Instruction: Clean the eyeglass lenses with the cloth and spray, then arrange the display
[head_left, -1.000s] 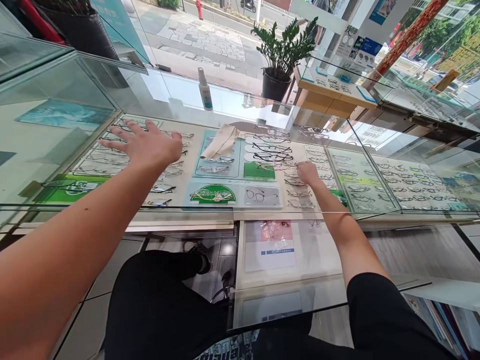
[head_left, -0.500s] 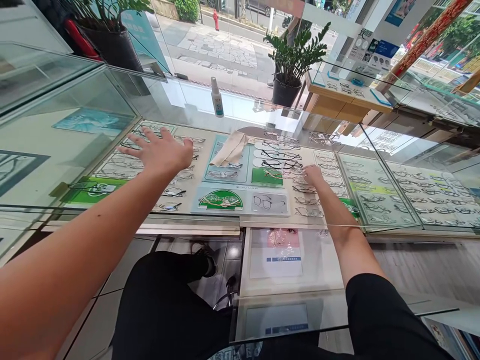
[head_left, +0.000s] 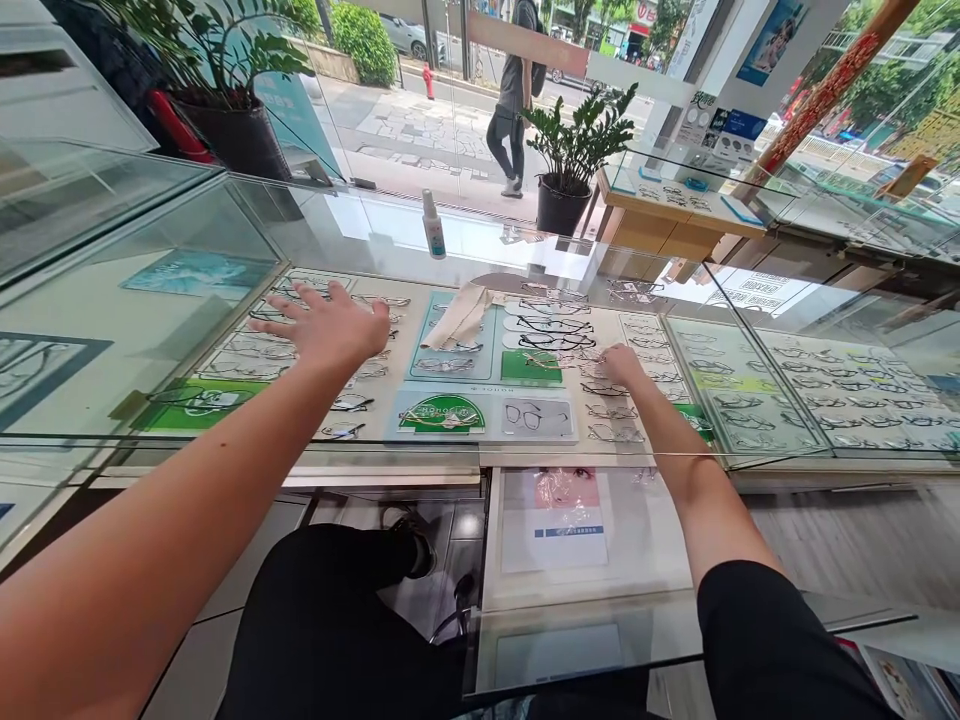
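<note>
My left hand (head_left: 330,325) is spread with fingers apart over the left part of the glass counter (head_left: 330,225), above rows of eyeglasses. Nothing is in it. Farther right, my right hand (head_left: 619,365) has its fingers closed at the end of a thin pair of glasses (head_left: 559,358) lying on the glass. Dark-framed glasses (head_left: 555,325) lie just behind that pair. Between my hands is a crumpled beige cloth (head_left: 459,318). A white spray bottle (head_left: 433,228) stands upright toward the back of the counter.
An open drawer (head_left: 645,550) juts out below the counter, near my legs. Potted plants (head_left: 562,205) stand beyond the glass at the back. Outside the window a person (head_left: 514,100) walks past. More glasses (head_left: 870,385) fill the display on the right.
The view has tilted up slightly, so the counter sits lower in the picture. A person outside is now more fully visible. Both hands keep about the same pose.
</note>
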